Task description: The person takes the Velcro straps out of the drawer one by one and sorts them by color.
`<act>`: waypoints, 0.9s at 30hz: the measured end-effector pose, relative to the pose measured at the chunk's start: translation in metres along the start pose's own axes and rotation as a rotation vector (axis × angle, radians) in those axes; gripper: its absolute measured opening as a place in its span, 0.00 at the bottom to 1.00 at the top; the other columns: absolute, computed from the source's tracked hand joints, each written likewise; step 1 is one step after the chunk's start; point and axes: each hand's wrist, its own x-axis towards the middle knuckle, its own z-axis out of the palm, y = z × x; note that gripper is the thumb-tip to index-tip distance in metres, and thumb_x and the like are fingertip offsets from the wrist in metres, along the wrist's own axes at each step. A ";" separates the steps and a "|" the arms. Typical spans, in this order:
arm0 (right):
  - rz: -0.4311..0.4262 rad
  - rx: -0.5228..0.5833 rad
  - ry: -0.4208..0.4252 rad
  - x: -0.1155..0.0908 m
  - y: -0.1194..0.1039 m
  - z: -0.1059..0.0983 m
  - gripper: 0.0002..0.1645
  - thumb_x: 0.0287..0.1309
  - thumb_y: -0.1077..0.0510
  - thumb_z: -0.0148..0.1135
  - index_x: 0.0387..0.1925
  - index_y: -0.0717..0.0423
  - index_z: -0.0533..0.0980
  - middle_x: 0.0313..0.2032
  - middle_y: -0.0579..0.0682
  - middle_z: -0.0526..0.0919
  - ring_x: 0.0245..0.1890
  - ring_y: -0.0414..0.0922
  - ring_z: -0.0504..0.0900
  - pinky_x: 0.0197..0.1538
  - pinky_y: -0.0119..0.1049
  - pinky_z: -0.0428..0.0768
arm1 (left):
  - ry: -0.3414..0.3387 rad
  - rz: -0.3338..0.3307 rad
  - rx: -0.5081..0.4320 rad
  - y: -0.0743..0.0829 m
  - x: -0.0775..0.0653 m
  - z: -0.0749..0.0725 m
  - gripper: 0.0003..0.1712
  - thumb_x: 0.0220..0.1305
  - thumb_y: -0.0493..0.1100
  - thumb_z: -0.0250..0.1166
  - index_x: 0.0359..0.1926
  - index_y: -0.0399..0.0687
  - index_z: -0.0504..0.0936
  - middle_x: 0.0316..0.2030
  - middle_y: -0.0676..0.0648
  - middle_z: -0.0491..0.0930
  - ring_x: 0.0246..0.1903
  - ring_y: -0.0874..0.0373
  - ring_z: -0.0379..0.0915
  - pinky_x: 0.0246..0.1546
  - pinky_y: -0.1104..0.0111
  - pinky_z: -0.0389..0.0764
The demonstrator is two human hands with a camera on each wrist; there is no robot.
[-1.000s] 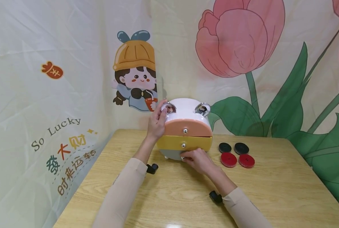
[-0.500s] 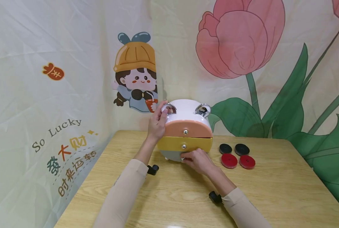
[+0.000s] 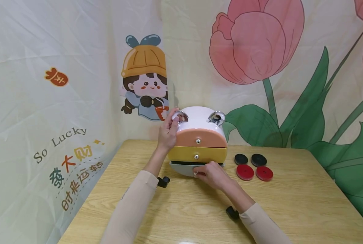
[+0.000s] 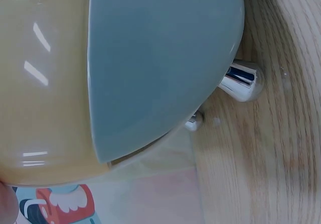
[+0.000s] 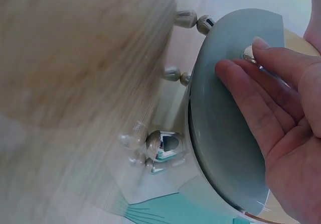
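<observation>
Steadying the white dome-shaped cabinet (image 3: 199, 117) at the far middle of the pale wooden table (image 3: 291, 203), my left hand (image 3: 168, 130) curls round its upper left edge by a silver ring. At 6 o'clock below the yellow drawer (image 3: 212, 153), the grey bottom drawer (image 3: 181, 167) sits slightly out, my right hand (image 3: 213, 174) pinching its small silver knob (image 5: 248, 52).

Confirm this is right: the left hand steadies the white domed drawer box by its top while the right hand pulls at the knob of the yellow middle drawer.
Not quite. The right hand pulls the grey bottom drawer, not the yellow middle drawer, as the head view shows. The rest holds: the left hand steadies the white domed drawer box by its top.
</observation>
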 end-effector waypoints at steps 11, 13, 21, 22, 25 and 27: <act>0.016 0.006 -0.051 -0.009 -0.013 -0.005 0.04 0.65 0.56 0.72 0.41 0.47 0.87 0.28 0.38 0.84 0.22 0.31 0.72 0.26 0.22 0.73 | 0.000 0.017 0.017 -0.002 -0.001 0.000 0.24 0.82 0.50 0.51 0.74 0.61 0.71 0.49 0.44 0.82 0.41 0.54 0.70 0.44 0.71 0.72; -0.003 -0.010 -0.048 -0.011 -0.015 -0.006 0.02 0.65 0.56 0.72 0.39 0.47 0.86 0.26 0.38 0.82 0.22 0.32 0.72 0.26 0.23 0.72 | -0.006 0.014 0.018 -0.002 0.000 0.000 0.24 0.82 0.50 0.51 0.74 0.63 0.70 0.50 0.44 0.82 0.42 0.53 0.71 0.47 0.68 0.73; -0.053 -0.003 -0.050 -0.016 -0.021 -0.007 0.04 0.63 0.60 0.73 0.39 0.49 0.86 0.27 0.39 0.84 0.24 0.32 0.75 0.30 0.21 0.76 | -0.023 0.008 -0.007 0.000 0.001 -0.001 0.25 0.82 0.46 0.51 0.76 0.54 0.68 0.63 0.43 0.79 0.57 0.48 0.73 0.67 0.52 0.75; -0.056 0.000 -0.051 -0.017 -0.022 -0.008 0.04 0.63 0.60 0.72 0.39 0.49 0.86 0.27 0.39 0.84 0.24 0.32 0.75 0.29 0.21 0.75 | -0.023 0.010 -0.006 0.000 0.001 -0.001 0.25 0.82 0.46 0.51 0.76 0.55 0.68 0.62 0.43 0.80 0.56 0.48 0.73 0.66 0.54 0.75; -0.069 -0.004 -0.056 -0.018 -0.022 -0.007 0.04 0.64 0.61 0.72 0.38 0.49 0.85 0.27 0.39 0.83 0.24 0.32 0.75 0.29 0.21 0.75 | -0.024 0.013 0.006 0.000 0.000 -0.002 0.25 0.83 0.47 0.51 0.76 0.60 0.69 0.63 0.46 0.80 0.55 0.50 0.73 0.61 0.61 0.76; -0.073 -0.010 -0.057 -0.020 -0.023 -0.007 0.04 0.65 0.61 0.71 0.38 0.49 0.84 0.26 0.38 0.81 0.24 0.32 0.74 0.29 0.21 0.74 | -0.027 0.014 0.011 -0.001 0.000 -0.002 0.25 0.82 0.48 0.51 0.75 0.64 0.69 0.65 0.48 0.79 0.58 0.53 0.74 0.63 0.63 0.75</act>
